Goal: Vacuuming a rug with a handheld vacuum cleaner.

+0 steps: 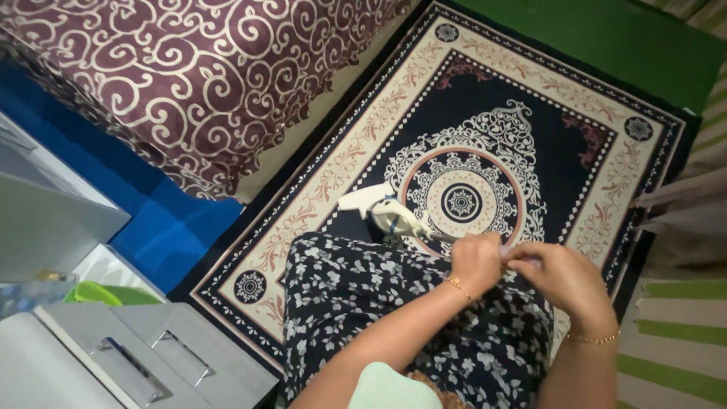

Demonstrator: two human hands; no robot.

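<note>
At the far left edge of the frame there is a grey cabinet (45, 212), and below it, in the lower left corner, a grey drawer unit (144, 356) with two metal handles on its top side. Between them a green bowl (95, 292) is partly visible, and a clear plastic bottle (30, 291) lies just beside it. In the upper left, a mattress with a maroon cover with cream swirls (197, 76) lies over a blue sheet (151, 220).

In the middle of the frame a patterned rug (545, 121) is spread on the floor; it is dark blue and cream with a round medallion in its centre. On the rug, just left of the medallion, lies a white tool with a handle (382, 210); one end of it goes toward the hands, but I cannot tell exactly what kind of tool it is. Below it the person's dark skirt with white flowers (363, 303) covers the lower middle of the frame.

The left hand (475, 261) is over the skirt, right of centre, with a thin gold bracelet on the wrist. Its fingers are curled tight, and they seem to pinch something very small; the thing itself is too small to identify. The right hand (564, 276) touches it at the fingertips, and its fingers are also bent inward in a pinching way; it also has a gold bracelet on the wrist.

At the right edge, a green and white striped mat (674, 341) lies beside the rug.
</note>
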